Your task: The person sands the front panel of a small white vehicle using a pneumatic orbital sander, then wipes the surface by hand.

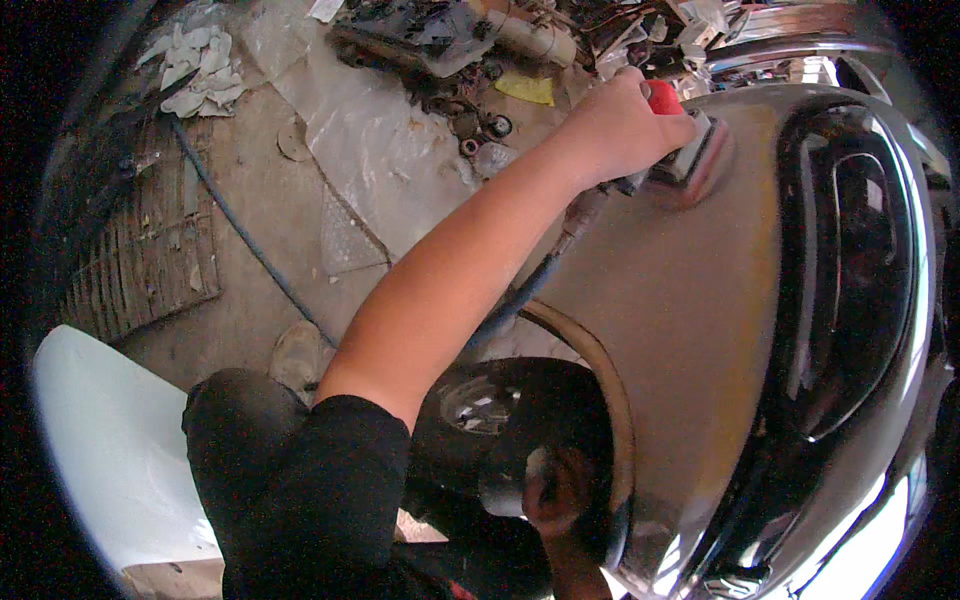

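Note:
My left hand is closed over a sander with a red top. The sander's flat pad lies against the upper part of a dull, grey-brown car fender. A dark hose runs from the tool down beneath my left forearm. In shadow beside the wheel arch, low in the view, is my right hand, its fingers curled. Whatever it may hold is too dark to make out. The wheel is partly hidden behind my arm.
A dark, glossy light unit borders the fender on the right. At left stands a pale, curved panel. Plastic sheeting, a crumpled white cloth and a slatted mat lie on the floor. Clutter with car parts fills the far side.

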